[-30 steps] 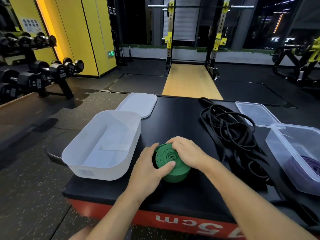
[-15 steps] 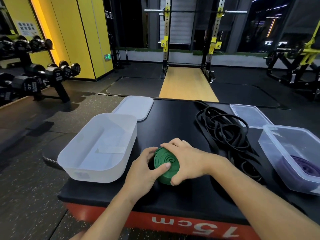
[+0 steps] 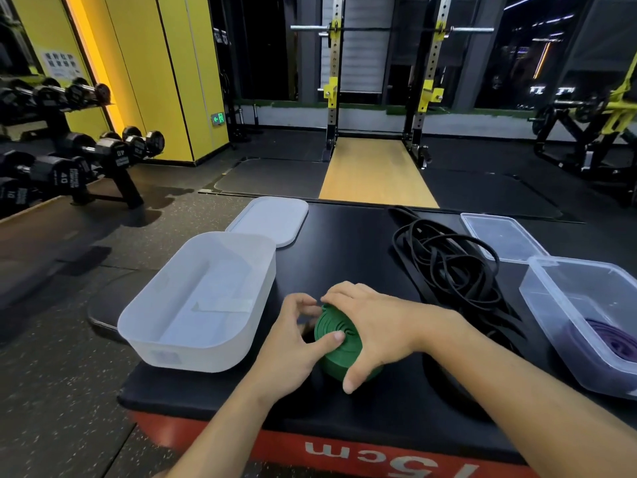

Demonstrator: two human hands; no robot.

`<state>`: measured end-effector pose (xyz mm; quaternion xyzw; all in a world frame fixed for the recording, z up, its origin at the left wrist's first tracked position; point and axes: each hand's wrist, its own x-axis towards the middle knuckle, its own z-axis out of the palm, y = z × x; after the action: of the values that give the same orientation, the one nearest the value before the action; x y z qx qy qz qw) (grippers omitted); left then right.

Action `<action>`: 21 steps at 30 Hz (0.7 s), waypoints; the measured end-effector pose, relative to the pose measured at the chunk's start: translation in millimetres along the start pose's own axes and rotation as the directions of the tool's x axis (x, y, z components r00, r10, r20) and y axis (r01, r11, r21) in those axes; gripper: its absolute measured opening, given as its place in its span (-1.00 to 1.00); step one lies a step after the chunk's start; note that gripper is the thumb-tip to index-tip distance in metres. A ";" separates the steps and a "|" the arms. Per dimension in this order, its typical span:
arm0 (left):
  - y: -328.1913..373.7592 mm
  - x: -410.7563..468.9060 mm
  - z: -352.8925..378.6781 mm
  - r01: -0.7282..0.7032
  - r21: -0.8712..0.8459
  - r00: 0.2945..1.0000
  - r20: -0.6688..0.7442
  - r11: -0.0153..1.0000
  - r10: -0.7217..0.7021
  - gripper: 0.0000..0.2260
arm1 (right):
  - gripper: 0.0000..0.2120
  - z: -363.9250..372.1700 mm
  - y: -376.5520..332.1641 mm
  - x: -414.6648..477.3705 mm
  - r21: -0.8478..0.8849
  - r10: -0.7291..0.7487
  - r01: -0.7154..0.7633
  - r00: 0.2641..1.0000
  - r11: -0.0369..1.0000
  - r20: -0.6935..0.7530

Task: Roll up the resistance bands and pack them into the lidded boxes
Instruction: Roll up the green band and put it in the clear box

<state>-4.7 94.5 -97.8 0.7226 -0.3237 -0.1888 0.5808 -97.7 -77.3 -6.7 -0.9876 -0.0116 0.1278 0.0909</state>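
Note:
A green resistance band (image 3: 339, 353), coiled into a tight roll, lies on the black padded box top (image 3: 344, 243). My right hand (image 3: 375, 326) wraps over the roll from the right, fingers curled round its far edge and thumb at its near side. My left hand (image 3: 293, 343) holds its left side, thumb pressed on the coil's face. An empty white box (image 3: 203, 298) stands just left of the roll, its white lid (image 3: 272, 219) behind it. A clear box (image 3: 582, 319) at the right holds a purple band (image 3: 613, 339).
A tangle of black bands (image 3: 448, 270) lies between the roll and the clear box, with a clear lid (image 3: 499, 239) behind. The padded top ends at a red front edge (image 3: 310, 450). A dumbbell rack (image 3: 69, 160) stands at the left, a squat rack (image 3: 379, 98) ahead.
My right hand has slid further over the roll, thumb now down at its near side. My left fingers have spread apart at the roll's left side. The roll stays in place.

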 end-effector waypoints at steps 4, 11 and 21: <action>-2.2 0.4 0.8 -0.025 -0.029 1.000 -0.015 0.999 0.025 -0.51 | 0.14 -3.1 -4.4 4.5 -0.098 -0.012 0.017 0.999 0.995 0.051; 2.2 -3.7 3.6 -0.034 -0.047 0.999 -0.014 0.998 0.034 -0.57 | -0.04 0.1 -2.6 3.9 -0.123 -0.040 0.042 0.999 0.991 0.012; 15.0 0.8 7.5 -0.029 -0.038 0.997 0.075 0.999 0.032 -0.58 | -0.11 15.1 4.4 -13.4 -0.057 -0.023 0.013 0.984 0.998 -0.178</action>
<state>-12.8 86.9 -85.2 0.6991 -0.3528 -0.2132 0.5842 -114.6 -79.5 -18.4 -0.9970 -0.0158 0.0374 0.0652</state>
